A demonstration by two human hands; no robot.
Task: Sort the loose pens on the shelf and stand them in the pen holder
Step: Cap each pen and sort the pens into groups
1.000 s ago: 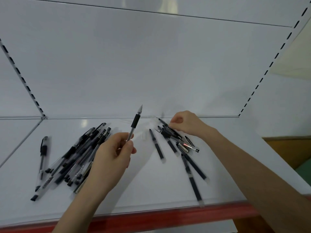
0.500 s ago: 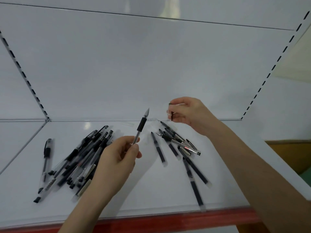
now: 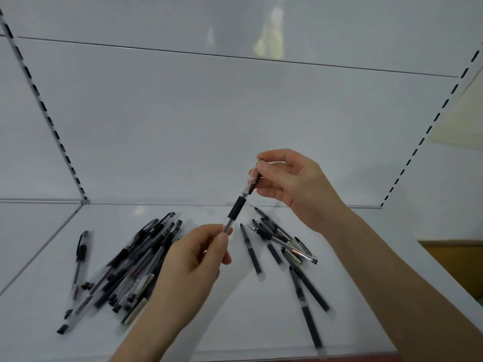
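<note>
Glossy white back panel [image 3: 235,121] stands between two slotted uprights [image 3: 50,121].

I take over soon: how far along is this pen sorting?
Done: nothing; no pen holder in view. In hand: the left hand grips a clear pen with black grip; the right hand pinches a clear cap at its tip. Left: a heap of black-and-clear pens and scattered slim black pens lie loose on the white shelf.

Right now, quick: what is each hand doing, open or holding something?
Left hand: gripping the barrel of a pen, tip pointing up.
Right hand: pinching a small pen cap at that pen's tip.
</note>
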